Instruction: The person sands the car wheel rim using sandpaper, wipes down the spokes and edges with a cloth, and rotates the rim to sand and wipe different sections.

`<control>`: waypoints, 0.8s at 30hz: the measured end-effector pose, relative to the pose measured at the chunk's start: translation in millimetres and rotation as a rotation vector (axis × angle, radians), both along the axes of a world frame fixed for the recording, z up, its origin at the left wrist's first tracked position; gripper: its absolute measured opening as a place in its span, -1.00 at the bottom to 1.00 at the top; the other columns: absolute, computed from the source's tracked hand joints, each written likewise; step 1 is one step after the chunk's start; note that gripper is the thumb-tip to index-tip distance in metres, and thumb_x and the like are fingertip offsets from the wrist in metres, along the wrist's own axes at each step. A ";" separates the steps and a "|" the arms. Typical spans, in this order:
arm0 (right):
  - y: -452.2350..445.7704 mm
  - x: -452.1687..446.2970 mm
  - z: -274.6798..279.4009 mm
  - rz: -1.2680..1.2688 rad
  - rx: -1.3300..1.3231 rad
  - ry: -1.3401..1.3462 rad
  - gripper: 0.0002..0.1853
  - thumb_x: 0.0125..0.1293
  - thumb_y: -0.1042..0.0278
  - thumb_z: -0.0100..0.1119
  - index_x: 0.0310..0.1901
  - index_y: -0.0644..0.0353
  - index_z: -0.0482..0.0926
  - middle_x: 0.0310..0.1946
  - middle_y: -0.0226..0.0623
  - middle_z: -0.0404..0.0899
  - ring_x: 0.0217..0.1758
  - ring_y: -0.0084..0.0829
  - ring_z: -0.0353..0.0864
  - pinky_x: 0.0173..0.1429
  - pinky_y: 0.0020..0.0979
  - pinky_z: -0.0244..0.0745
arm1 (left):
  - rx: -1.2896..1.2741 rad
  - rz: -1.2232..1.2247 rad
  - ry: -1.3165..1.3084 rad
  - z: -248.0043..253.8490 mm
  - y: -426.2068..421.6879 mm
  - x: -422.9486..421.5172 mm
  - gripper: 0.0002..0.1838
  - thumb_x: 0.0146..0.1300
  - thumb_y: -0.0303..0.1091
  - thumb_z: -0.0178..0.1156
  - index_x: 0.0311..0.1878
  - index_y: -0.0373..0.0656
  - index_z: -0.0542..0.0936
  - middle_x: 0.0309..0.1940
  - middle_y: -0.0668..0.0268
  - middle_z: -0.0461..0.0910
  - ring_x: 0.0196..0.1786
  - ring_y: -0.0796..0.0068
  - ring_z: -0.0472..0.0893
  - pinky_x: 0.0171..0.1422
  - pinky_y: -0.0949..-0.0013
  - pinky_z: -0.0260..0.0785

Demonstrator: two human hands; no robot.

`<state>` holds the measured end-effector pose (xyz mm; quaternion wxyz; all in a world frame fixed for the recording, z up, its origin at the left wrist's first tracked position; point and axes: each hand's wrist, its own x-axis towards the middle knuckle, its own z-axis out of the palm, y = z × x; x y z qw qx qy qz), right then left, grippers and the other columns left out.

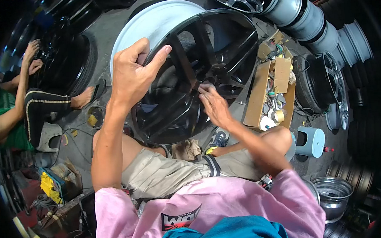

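A black alloy wheel rim (205, 44) with wide spokes stands tilted in front of me, between my bent knees. My left hand (133, 74) is closed on its upper left edge, thumb over the lip. Near the wheel's centre, my right hand (216, 105) presses its bunched fingertips against a spoke by the hub. A small greyish patch shows at those fingertips; whether it is a held piece is unclear. Directly behind the black rim leans a pale silver wheel barrel (149, 19), partly covered by it.
At right lies a cardboard box (256, 95) of tape rolls and scraps, with a light blue stool (312, 141) nearby. Silver wheels (318, 26) line the upper right. Another person (21, 103) works at a dark wheel on the left, near a grey stool (50, 136).
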<state>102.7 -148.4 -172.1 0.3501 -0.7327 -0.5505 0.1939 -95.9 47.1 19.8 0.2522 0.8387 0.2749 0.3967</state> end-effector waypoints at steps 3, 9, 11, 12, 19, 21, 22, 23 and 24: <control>18.9 -23.2 14.3 -0.244 -0.180 0.955 -0.45 0.73 -0.09 0.04 0.42 0.22 0.51 -0.01 -0.21 0.69 -0.19 -0.42 0.79 -0.11 -0.31 0.75 | -0.029 0.024 0.009 -0.4 -2.7 2.1 -0.39 0.39 -0.22 0.54 -0.50 -0.19 0.25 -0.55 0.50 0.02 -0.45 0.66 0.08 -0.40 0.36 -0.05; 13.7 -28.3 8.3 -0.175 -0.129 0.766 -0.51 0.75 -0.06 -0.02 0.32 0.21 0.60 -0.04 -0.25 0.68 -0.23 -0.50 0.73 -0.09 -0.32 0.58 | -0.037 0.029 -0.003 -0.6 1.0 1.3 -0.40 0.35 -0.15 0.54 -0.55 -0.19 0.31 -0.62 0.45 0.09 -0.49 0.60 0.11 -0.42 0.32 -0.04; 6.9 10.3 19.5 -0.019 -0.033 0.484 -0.59 0.75 0.09 -0.02 0.27 0.21 0.67 0.09 -0.24 0.70 -0.25 -0.42 0.77 -0.04 -0.28 0.64 | -0.022 0.035 0.021 -0.8 2.3 1.3 -0.40 0.36 -0.17 0.54 -0.54 -0.18 0.31 -0.61 0.46 0.09 -0.48 0.60 0.10 -0.41 0.32 -0.04; 10.9 38.5 30.5 0.208 -0.094 -0.067 -0.67 0.68 0.17 0.04 0.13 0.19 0.72 0.08 -0.28 0.70 -0.20 -0.34 0.79 -0.08 -0.24 0.65 | -0.020 0.030 0.020 -2.0 1.6 1.2 -0.40 0.36 -0.17 0.54 -0.54 -0.18 0.31 -0.61 0.46 0.09 -0.48 0.60 0.10 -0.41 0.32 -0.04; 30.3 64.7 49.4 0.526 -0.118 -1.309 -0.85 0.44 0.27 0.20 -0.20 0.04 0.74 -0.10 -0.42 0.61 -0.25 -0.35 0.69 -0.20 -0.29 0.52 | -0.047 -0.008 -0.023 -3.8 1.4 0.7 -0.41 0.42 -0.25 0.52 -0.47 -0.16 0.23 -0.52 0.52 0.02 -0.43 0.67 0.08 -0.38 0.38 -0.06; 17.3 53.1 34.5 0.483 -0.159 -1.068 -0.76 0.55 0.25 0.13 -0.02 0.12 0.76 0.01 -0.32 0.63 -0.10 -0.21 0.74 -0.07 -0.23 0.61 | -0.060 -0.012 -0.021 -1.7 -0.9 0.5 -0.41 0.41 -0.26 0.52 -0.47 -0.16 0.23 -0.52 0.51 0.02 -0.42 0.66 0.08 -0.37 0.37 -0.06; 9.9 34.6 23.0 0.304 -0.050 -0.648 -0.72 0.62 0.25 0.05 0.04 0.14 0.75 0.08 -0.31 0.61 -0.02 -0.23 0.73 -0.04 -0.26 0.61 | -0.052 -0.007 -0.022 -1.8 0.3 -0.6 -0.41 0.41 -0.26 0.52 -0.47 -0.16 0.23 -0.52 0.51 0.02 -0.42 0.66 0.08 -0.37 0.37 -0.06; 6.0 18.7 8.6 0.122 0.053 -0.224 -0.68 0.69 0.24 -0.02 0.11 0.16 0.73 0.16 -0.30 0.59 0.05 -0.25 0.71 -0.01 -0.29 0.62 | -0.028 -0.010 -0.011 -3.4 0.5 -0.7 -0.41 0.41 -0.27 0.52 -0.47 -0.16 0.23 -0.52 0.51 0.02 -0.42 0.66 0.08 -0.37 0.37 -0.06; 10.3 9.7 -11.6 0.069 0.321 -0.207 -0.59 0.77 0.12 -0.12 0.19 0.22 0.67 0.11 -0.17 0.67 -0.15 -0.26 0.75 -0.09 -0.29 0.64 | -0.002 -0.018 -0.003 -3.4 0.3 1.5 -0.42 0.41 -0.27 0.52 -0.47 -0.16 0.24 -0.52 0.51 0.02 -0.42 0.66 0.07 -0.37 0.36 -0.06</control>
